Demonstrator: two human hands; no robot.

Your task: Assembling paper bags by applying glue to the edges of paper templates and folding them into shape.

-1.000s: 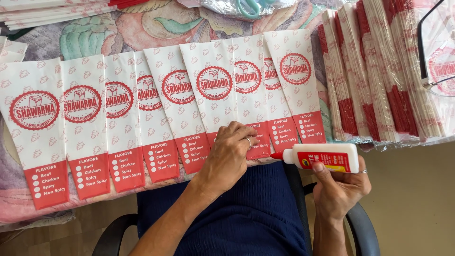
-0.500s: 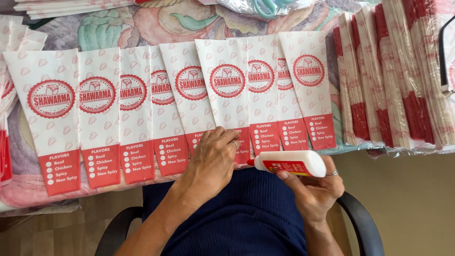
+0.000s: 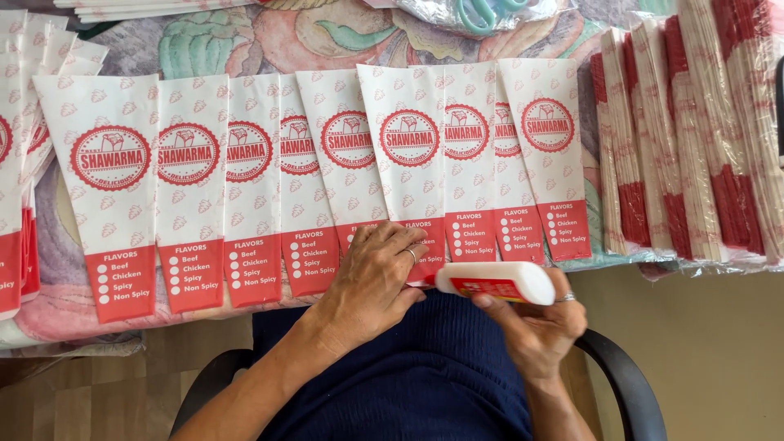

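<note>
A row of white paper sleeves (image 3: 343, 155) with red round emblems and red bottom bands lies overlapped on the table. My left hand (image 3: 371, 282) rests flat on the lower end of a middle sleeve (image 3: 412, 163), fingers pressing its red band. My right hand (image 3: 535, 327) holds a white glue bottle (image 3: 494, 282) with a red label, lying sideways, its tip pointing left at the sleeve's bottom edge beside my left fingers.
Bundles of the same sleeves wrapped in clear plastic (image 3: 694, 139) stand stacked at the right. More loose sleeves (image 3: 20, 163) lie at the far left. Scissors in a plastic bag (image 3: 482, 12) sit at the top. A patterned cloth (image 3: 237, 41) covers the table. A chair armrest (image 3: 625, 384) is at lower right.
The right hand has brought the glue bottle leftward until its tip meets the sleeve's bottom edge by my left fingers. The view has shifted, so the row sits further right.
</note>
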